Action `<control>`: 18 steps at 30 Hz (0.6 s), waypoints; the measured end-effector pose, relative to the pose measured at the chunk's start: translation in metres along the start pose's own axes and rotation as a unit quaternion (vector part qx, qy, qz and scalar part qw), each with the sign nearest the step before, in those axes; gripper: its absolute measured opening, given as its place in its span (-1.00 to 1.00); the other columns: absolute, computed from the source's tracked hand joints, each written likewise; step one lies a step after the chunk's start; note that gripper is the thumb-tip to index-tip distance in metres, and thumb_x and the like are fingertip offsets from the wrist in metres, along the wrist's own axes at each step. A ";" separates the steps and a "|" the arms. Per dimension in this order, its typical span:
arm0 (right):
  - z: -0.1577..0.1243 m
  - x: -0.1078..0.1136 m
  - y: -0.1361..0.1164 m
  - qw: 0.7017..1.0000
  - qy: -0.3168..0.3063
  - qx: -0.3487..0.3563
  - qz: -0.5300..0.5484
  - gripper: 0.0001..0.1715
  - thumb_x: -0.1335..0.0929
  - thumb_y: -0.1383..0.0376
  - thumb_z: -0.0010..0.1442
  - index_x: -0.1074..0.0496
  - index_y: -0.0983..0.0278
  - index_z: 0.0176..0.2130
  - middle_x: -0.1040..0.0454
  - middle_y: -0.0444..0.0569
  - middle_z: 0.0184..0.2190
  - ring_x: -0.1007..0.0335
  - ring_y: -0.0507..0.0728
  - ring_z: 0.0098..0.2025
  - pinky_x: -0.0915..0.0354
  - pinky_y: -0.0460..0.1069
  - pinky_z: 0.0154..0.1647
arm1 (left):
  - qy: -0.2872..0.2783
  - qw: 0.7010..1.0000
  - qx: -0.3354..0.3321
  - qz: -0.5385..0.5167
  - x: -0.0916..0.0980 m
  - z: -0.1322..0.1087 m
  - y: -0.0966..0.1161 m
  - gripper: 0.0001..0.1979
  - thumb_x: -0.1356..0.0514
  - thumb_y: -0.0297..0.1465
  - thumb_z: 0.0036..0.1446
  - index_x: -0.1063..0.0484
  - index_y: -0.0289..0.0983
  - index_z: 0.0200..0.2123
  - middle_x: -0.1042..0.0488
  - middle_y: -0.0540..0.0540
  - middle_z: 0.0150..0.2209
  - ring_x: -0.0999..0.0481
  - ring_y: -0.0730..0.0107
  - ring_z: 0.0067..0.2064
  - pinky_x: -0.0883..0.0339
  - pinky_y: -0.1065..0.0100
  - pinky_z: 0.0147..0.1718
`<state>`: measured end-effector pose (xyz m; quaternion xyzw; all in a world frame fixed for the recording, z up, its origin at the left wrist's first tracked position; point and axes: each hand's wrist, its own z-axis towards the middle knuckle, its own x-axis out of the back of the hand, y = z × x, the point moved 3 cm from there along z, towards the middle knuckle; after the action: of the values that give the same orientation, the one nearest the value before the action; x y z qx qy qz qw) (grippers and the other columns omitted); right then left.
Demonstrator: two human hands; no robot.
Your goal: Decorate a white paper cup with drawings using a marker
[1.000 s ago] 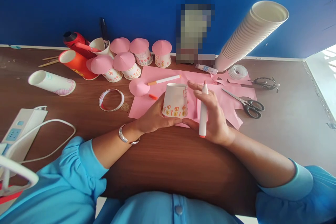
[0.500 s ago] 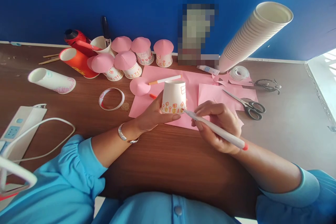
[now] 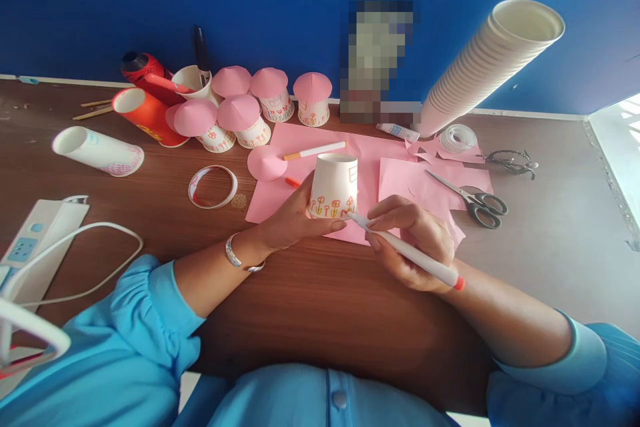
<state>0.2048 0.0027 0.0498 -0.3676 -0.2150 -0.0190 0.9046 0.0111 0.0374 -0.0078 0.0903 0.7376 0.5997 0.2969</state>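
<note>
My left hand (image 3: 295,217) grips a white paper cup (image 3: 336,180), turned upside down, with its thumb along the bottom rim. Red and yellowish flowers and part of a window outline are drawn on the cup. Between the fingers of my right hand (image 3: 417,240) is a white marker (image 3: 420,260) with a red end, its tip touching the cup near the lower rim. Beneath lie pink paper sheets (image 3: 425,177), a pink paper cone (image 3: 267,163) and an orange-ended marker (image 3: 316,150). A red cap (image 3: 292,181) shows beside my left hand.
Several decorated cups with pink cone tops (image 3: 313,88) stand at the back. A tall stack of paper cups (image 3: 493,67) leans back right, near scissors (image 3: 483,203) and clear tape (image 3: 457,139). To the left are a tape roll (image 3: 192,195), a red cup (image 3: 150,121) and a power strip (image 3: 37,243).
The cup has shifted slightly right in my left hand. The marker in my right hand has moved a little left and down along the cup's lower edge.
</note>
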 end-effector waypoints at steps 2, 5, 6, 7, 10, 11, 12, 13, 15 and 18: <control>0.000 0.000 0.000 1.000 -0.003 -0.006 -0.002 -0.73 -0.37 0.47 0.29 -0.41 0.13 -0.08 -0.52 -0.06 -0.37 -0.55 0.15 -0.40 -0.46 0.01 -0.57 | -0.002 1.000 0.005 -0.001 0.000 -0.001 0.000 -0.24 -0.56 -0.28 -0.01 -0.33 -0.12 0.22 -0.55 -0.18 0.07 -0.58 0.05 0.06 -0.50 0.16 -0.07; 0.001 0.000 0.000 1.000 -0.012 -0.015 -0.002 -0.68 -0.37 0.48 0.30 -0.42 0.08 -0.06 -0.53 -0.05 -0.38 -0.55 0.17 -0.40 -0.46 0.04 -0.59 | -0.005 1.000 0.007 -0.006 0.000 -0.001 0.000 -0.26 -0.56 -0.27 0.00 -0.34 -0.13 0.20 -0.56 -0.18 0.05 -0.59 0.03 0.07 -0.51 0.13 -0.05; 0.001 0.000 0.000 1.000 -0.014 -0.014 -0.001 -0.66 -0.37 0.49 0.29 -0.42 0.07 -0.05 -0.52 -0.06 -0.39 -0.55 0.18 -0.40 -0.46 0.05 -0.59 | -0.006 1.000 0.006 -0.007 0.000 -0.001 0.000 -0.27 -0.56 -0.27 0.00 -0.34 -0.14 0.19 -0.57 -0.18 0.05 -0.59 0.03 0.07 -0.51 0.12 -0.04; 0.001 -0.001 0.000 1.000 -0.015 -0.014 0.000 -0.66 -0.37 0.49 0.29 -0.41 0.08 -0.05 -0.52 -0.07 -0.40 -0.55 0.18 -0.40 -0.46 0.05 -0.58 | -0.007 1.000 0.006 -0.008 0.000 -0.001 0.000 -0.27 -0.56 -0.27 0.00 -0.34 -0.14 0.19 -0.57 -0.18 0.05 -0.59 0.02 0.07 -0.51 0.11 -0.04; 0.000 -0.001 0.001 1.000 -0.010 -0.011 0.004 -0.71 -0.37 0.49 0.28 -0.41 0.13 -0.09 -0.50 -0.09 -0.42 -0.55 0.15 -0.40 -0.47 0.02 -0.55 | -0.010 1.000 0.005 -0.011 0.001 0.000 -0.002 -0.28 -0.56 -0.28 0.01 -0.34 -0.13 0.18 -0.57 -0.16 0.02 -0.60 0.04 0.05 -0.51 0.11 -0.04; 0.000 -0.001 0.001 1.000 -0.009 -0.009 0.005 -0.74 -0.38 0.48 0.28 -0.41 0.15 -0.10 -0.51 -0.09 -0.41 -0.55 0.14 -0.40 -0.47 0.01 -0.54 | -0.010 1.000 0.003 -0.011 0.001 0.000 -0.002 -0.30 -0.55 -0.28 0.02 -0.33 -0.13 0.18 -0.57 -0.15 0.01 -0.60 0.06 0.04 -0.51 0.11 -0.04; 0.000 -0.001 0.001 1.000 -0.009 -0.008 0.006 -0.76 -0.38 0.47 0.28 -0.41 0.17 -0.12 -0.51 -0.09 -0.40 -0.55 0.13 -0.40 -0.47 0.00 -0.53 | -0.008 1.000 0.001 -0.012 0.002 0.000 -0.003 -0.31 -0.55 -0.29 0.03 -0.33 -0.13 0.18 -0.57 -0.15 -0.01 -0.60 0.07 0.03 -0.51 0.12 -0.05; 0.000 -0.001 0.001 1.000 -0.010 -0.007 0.007 -0.78 -0.38 0.47 0.28 -0.41 0.18 -0.12 -0.51 -0.10 -0.40 -0.55 0.12 -0.39 -0.47 -0.01 -0.52 | -0.008 1.000 0.000 -0.013 0.002 0.000 -0.003 -0.31 -0.54 -0.30 0.04 -0.33 -0.13 0.18 -0.57 -0.14 -0.02 -0.60 0.08 0.03 -0.51 0.13 -0.06; 0.000 -0.001 0.002 1.000 -0.015 -0.009 0.006 -0.77 -0.37 0.48 0.29 -0.41 0.19 -0.12 -0.50 -0.11 -0.41 -0.55 0.11 -0.38 -0.48 -0.02 -0.51 | -0.010 1.000 -0.001 -0.015 0.002 0.000 -0.003 -0.31 -0.54 -0.31 0.04 -0.33 -0.13 0.18 -0.56 -0.13 -0.02 -0.60 0.09 0.03 -0.52 0.14 -0.07; 0.000 -0.001 0.002 1.000 -0.012 -0.012 0.007 -0.75 -0.38 0.50 0.27 -0.41 0.18 -0.12 -0.50 -0.11 -0.41 -0.55 0.11 -0.38 -0.47 -0.03 -0.50 | -0.011 1.000 0.003 -0.012 0.001 0.001 -0.002 -0.29 -0.55 -0.31 0.02 -0.33 -0.12 0.19 -0.56 -0.14 0.01 -0.60 0.08 0.04 -0.52 0.14 -0.06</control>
<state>0.2044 0.0039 0.0482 -0.3803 -0.2233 -0.0112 0.8974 0.0111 0.0376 -0.0105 0.0889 0.7370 0.5930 0.3120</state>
